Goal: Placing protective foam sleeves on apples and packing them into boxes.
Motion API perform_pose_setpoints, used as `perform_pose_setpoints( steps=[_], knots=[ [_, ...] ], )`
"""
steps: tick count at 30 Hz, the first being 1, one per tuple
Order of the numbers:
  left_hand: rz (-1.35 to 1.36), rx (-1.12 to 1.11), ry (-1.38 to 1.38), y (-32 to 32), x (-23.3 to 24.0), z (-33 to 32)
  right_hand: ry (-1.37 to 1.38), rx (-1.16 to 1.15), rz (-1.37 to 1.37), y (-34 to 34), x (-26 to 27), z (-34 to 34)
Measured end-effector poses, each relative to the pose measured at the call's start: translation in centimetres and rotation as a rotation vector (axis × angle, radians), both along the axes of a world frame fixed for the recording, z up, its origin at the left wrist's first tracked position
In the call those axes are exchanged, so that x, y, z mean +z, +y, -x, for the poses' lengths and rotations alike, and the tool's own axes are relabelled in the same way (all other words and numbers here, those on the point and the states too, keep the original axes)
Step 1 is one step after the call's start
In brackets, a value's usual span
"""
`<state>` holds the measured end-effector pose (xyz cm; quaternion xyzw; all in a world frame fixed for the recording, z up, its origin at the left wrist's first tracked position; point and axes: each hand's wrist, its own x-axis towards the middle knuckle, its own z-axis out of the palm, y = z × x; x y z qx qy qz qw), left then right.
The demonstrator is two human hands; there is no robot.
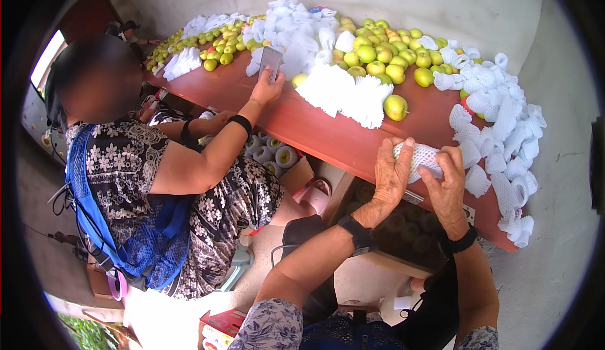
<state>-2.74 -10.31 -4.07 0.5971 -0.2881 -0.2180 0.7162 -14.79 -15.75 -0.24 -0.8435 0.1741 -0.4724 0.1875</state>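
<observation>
Above the near edge of the reddish-brown table point(326, 135), my left hand point(391, 173) and my right hand point(446, 184) grip a white foam net sleeve point(419, 162) from either end. Whether there is fruit inside it cannot be told. Just beyond my hands, a single yellow-green apple point(395, 107) lies on the tabletop. To its left are stacked foam sleeves point(331, 90). Many loose foam net sleeves point(505, 137) spread over the table's right end, and a heap of yellow-green apples point(383, 50) lies along the back.
At my left sits a person point(118, 161) holding a phone point(270, 61) over the table. Under the table are a carton of sleeved apples point(298, 175) and a darker box of fruit point(406, 227). A wall point(557, 170) borders the right side. Another person point(128, 32) is at the far end.
</observation>
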Motion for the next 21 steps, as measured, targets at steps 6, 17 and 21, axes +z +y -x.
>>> perform_pose_setpoints(
  steps=[6, 17, 21],
  knots=[
    [-0.029, -0.003, -0.003, -0.2, -0.5, 0.0, 0.144, 0.039, -0.237, -0.1, 0.2, 0.2],
    [-0.022, -0.020, 0.015, -0.5, -1.2, 0.1, 0.119, 0.162, -0.093, 0.1, -1.1, -0.2],
    [-0.022, -0.042, 0.080, -0.6, -1.4, -0.1, 0.121, 0.154, -0.046, 0.4, -1.6, -0.5]
  ],
)
